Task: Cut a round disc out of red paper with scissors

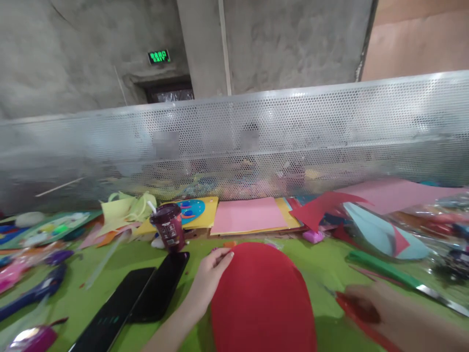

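My left hand [210, 276] pinches the upper left edge of a red paper piece [264, 298] with a rounded top. The paper is held up over the green table, and its lower end runs out of view. To the right, my right hand [381, 313] is closed round red-handled scissors [348, 305], blurred by motion. Their short grey tip points left toward the paper, with a gap between them. Just beyond my right hand lies a green-handled cutter [388, 271] with a metal blade.
Two black phones [161, 288] overlap left of my left arm. Behind them stands a dark red cup [169, 227] with a straw. Pink paper [249, 215], yellow sheets and red and light blue scraps [384, 234] line the back, before a perforated metal screen [256, 142]. A blue-handled tool [40, 291] lies left.
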{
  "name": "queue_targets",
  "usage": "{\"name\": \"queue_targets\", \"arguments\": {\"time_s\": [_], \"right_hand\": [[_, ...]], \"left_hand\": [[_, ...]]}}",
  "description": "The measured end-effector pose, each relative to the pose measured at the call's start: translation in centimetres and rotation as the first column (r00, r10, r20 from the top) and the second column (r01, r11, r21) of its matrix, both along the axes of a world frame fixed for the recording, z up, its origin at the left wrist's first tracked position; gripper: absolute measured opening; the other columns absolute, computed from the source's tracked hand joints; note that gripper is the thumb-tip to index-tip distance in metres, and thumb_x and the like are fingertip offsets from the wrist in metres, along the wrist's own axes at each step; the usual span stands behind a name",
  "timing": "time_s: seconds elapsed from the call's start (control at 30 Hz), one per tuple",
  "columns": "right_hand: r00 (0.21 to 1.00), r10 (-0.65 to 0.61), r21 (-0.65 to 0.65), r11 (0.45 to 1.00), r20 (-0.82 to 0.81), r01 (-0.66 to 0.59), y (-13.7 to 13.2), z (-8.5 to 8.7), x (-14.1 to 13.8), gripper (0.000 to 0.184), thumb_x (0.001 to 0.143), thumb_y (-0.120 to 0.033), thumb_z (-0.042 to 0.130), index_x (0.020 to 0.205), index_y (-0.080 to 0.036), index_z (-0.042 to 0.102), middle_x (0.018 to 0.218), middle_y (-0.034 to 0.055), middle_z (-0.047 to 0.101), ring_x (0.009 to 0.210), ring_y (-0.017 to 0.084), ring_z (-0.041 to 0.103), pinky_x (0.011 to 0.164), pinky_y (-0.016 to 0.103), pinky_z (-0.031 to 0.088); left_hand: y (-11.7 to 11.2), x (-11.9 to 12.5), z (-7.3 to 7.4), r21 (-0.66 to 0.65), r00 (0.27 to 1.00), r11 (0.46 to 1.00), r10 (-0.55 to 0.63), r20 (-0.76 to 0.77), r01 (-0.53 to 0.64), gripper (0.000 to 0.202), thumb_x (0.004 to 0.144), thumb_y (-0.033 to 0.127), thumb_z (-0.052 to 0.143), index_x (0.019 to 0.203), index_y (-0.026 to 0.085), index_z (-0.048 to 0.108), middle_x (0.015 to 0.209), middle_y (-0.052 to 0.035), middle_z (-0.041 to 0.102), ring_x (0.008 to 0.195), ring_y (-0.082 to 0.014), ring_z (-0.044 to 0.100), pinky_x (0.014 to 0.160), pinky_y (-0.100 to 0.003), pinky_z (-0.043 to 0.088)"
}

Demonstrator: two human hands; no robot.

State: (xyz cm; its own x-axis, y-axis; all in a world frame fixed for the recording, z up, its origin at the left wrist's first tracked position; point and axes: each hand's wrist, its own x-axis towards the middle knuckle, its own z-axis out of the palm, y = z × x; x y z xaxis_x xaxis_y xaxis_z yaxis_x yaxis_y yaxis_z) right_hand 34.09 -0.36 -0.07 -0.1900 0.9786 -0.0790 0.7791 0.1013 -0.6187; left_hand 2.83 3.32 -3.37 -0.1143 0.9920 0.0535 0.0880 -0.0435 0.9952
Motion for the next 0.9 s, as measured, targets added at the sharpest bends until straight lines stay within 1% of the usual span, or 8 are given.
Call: {"name": "queue_targets", "arguments": {"time_s": [0.03,0.17,0.4,0.5,0.67,0.73,0.8,0.9], "right_hand": [[0.996,0.017,-0.102,0.995,-0.083,-0.025,0.2,0.6,0.3,0.026,0.071,-0.043,0.053,0.057,-0.021,0.054,0.052,0.0037,0.056,0.040,0.015,0.048,0.036,0.026,0.036],[0.912,0.030,-0.143,0.985,-0.410,-0.097,0.9,0.8,-0.6,0.040,0.073,-0.054,0.052,0.092,-0.019,0.057,0.091,0.0083,0.062,0.064,0.018,0.058,0.053,0.028,0.047],[0.850,0.141,-0.231,0.928,-0.507,-0.292,0.8,-1.3,-2.6,0.041,0.063,-0.043,0.066,0.093,-0.016,0.058,0.090,0.0063,0.063,0.087,0.021,0.058,0.074,0.030,0.047],[0.814,0.181,-0.228,0.906,-0.551,-0.356,0.7,-1.9,-2.7,0.038,0.063,-0.037,0.068,0.094,-0.016,0.057,0.091,0.0055,0.064,0.088,0.021,0.058,0.074,0.030,0.047],[0.756,0.180,-0.187,0.909,-0.629,-0.373,0.6,-2.8,-3.4,0.029,0.066,-0.035,0.066,0.084,-0.016,0.054,0.080,0.0031,0.062,0.080,0.019,0.058,0.068,0.028,0.046],[0.755,0.186,-0.175,0.912,-0.629,-0.370,0.6,-2.9,-3.7,0.026,0.066,-0.036,0.066,0.078,-0.016,0.053,0.075,0.0017,0.061,0.074,0.017,0.057,0.065,0.027,0.046],[0.761,0.184,-0.152,0.925,-0.622,-0.347,0.7,-2.8,-3.7,0.025,0.065,-0.036,0.066,0.074,-0.016,0.052,0.070,0.0002,0.059,0.069,0.016,0.057,0.062,0.026,0.045],[0.768,0.128,-0.115,0.960,-0.627,-0.254,0.9,-2.2,-3.5,0.027,0.066,-0.038,0.067,0.077,-0.017,0.054,0.074,0.0014,0.060,0.072,0.017,0.058,0.064,0.027,0.046]], "left_hand": [[-0.3,0.3,0.1,-0.015,0.999,0.999,-0.038,-0.013,0.038,0.032,0.068,0.045,0.061,0.084,0.017,0.065,0.084,-0.0071,0.067,0.084,-0.0252,0.059,0.077,-0.033,0.043],[-1.6,1.8,0.2,-0.047,0.972,0.971,-0.235,-0.030,0.233,0.026,0.070,0.042,0.060,0.082,0.019,0.065,0.082,-0.0052,0.066,0.079,-0.0220,0.059,0.072,-0.029,0.043],[-2.9,3.1,-0.4,-0.105,0.915,0.910,-0.404,-0.003,0.402,0.024,0.072,0.040,0.060,0.083,0.019,0.065,0.082,-0.0052,0.067,0.078,-0.0209,0.059,0.069,-0.026,0.042],[-3.1,3.1,-0.4,-0.082,0.912,0.911,-0.408,-0.043,0.404,0.023,0.073,0.040,0.058,0.083,0.020,0.066,0.084,-0.0050,0.067,0.081,-0.0211,0.059,0.071,-0.027,0.042],[-3.3,3.2,0.1,-0.096,0.929,0.927,-0.369,-0.042,0.363,0.031,0.073,0.045,0.057,0.092,0.021,0.067,0.095,-0.0060,0.067,0.089,-0.0233,0.059,0.078,-0.029,0.042],[-3.4,3.2,0.3,-0.108,0.951,0.945,-0.306,0.032,0.308,0.036,0.074,0.048,0.056,0.097,0.023,0.066,0.104,-0.0060,0.064,0.096,-0.0239,0.058,0.082,-0.031,0.042],[-3.5,3.2,0.5,-0.160,0.942,0.940,-0.266,0.202,0.300,0.040,0.074,0.052,0.053,0.102,0.025,0.064,0.109,-0.0060,0.062,0.099,-0.0249,0.057,0.084,-0.033,0.043],[-3.3,3.1,0.7,-0.223,0.829,0.892,-0.240,0.505,0.394,0.046,0.074,0.057,0.050,0.102,0.023,0.063,0.103,-0.0080,0.065,0.093,-0.0275,0.060,0.080,-0.039,0.045]]}}
